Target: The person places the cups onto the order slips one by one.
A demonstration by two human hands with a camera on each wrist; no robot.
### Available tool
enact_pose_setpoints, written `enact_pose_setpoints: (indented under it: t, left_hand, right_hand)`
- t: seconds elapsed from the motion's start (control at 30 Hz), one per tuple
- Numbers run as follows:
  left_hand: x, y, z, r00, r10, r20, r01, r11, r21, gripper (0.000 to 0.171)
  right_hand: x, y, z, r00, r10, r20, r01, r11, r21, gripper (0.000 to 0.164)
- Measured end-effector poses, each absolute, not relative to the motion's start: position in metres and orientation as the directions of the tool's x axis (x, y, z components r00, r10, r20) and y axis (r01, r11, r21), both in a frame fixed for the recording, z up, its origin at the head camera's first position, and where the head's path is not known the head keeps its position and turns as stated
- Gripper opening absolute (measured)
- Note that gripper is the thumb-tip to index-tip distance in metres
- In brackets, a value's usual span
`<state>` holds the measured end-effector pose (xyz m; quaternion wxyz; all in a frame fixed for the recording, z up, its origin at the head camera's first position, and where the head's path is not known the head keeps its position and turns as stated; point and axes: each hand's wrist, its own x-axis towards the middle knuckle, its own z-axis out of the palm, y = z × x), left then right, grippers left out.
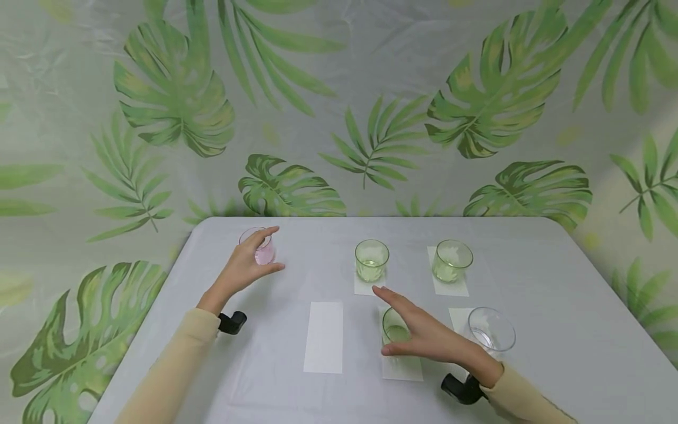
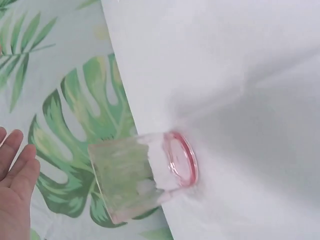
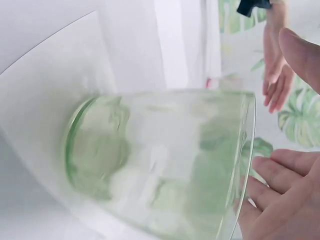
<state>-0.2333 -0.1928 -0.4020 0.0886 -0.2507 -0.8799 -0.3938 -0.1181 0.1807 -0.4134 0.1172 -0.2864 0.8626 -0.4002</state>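
Observation:
At the far left of the table stands a pink-tinted glass (image 1: 264,254), upright. My left hand (image 1: 248,262) is over its near side in the head view, thumb and fingers spread apart. In the left wrist view a gap shows between the fingers (image 2: 22,167) and this glass. My right hand (image 1: 431,334) is at a green-tinted glass (image 1: 394,330) that stands on a white paper strip (image 1: 402,370). In the right wrist view the fingertips (image 3: 260,165) are right at the rim of that glass, while the thumb (image 3: 300,55) stands well away from it.
Two more green glasses (image 1: 371,262) (image 1: 452,262) stand on paper strips farther back. A clear glass (image 1: 492,331) is at the right, beside the right forearm, on another strip. One bare paper strip (image 1: 323,337) lies between the hands. A leaf-patterned sheet (image 1: 381,147) hangs behind the table.

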Motion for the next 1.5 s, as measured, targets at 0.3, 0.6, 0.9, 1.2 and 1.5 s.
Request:
enact_pose_setpoints:
  t: [0.3, 0.6, 0.9, 1.2, 1.5]
  left_hand:
    - [-0.251, -0.228, -0.418, -0.931, 0.248, 0.268, 0.365, 0.663, 0.653, 0.078]
    - [-0.267, -0.244, -0.431, -0.950, 0.217, 0.222, 0.311, 0.696, 0.647, 0.078]
    - [-0.273, -0.249, -0.439, -0.962, 0.196, 0.192, 0.275, 0.665, 0.694, 0.076]
    - [-0.275, -0.246, -0.441, -0.957, 0.173, 0.235, 0.291, 0.608, 0.739, 0.071]
    - [-0.265, -0.241, -0.440, -0.955, 0.191, 0.226, 0.295, 0.564, 0.771, 0.070]
  right_hand:
    - [-0.125, 0.146, -0.417, -0.759, -0.650, 0.031, -0.442, 0.480, -0.758, 0.094]
    - [-0.128, 0.117, -0.418, -0.739, -0.673, 0.025, -0.442, 0.457, -0.772, 0.094]
    - [-0.129, 0.099, -0.426, -0.736, -0.676, 0.029, -0.444, 0.450, -0.775, 0.093]
    - [-0.127, 0.089, -0.438, -0.767, -0.641, 0.037, -0.434, 0.475, -0.765, 0.093]
    - [-0.128, 0.087, -0.455, -0.800, -0.600, 0.012, -0.417, 0.541, -0.730, 0.094]
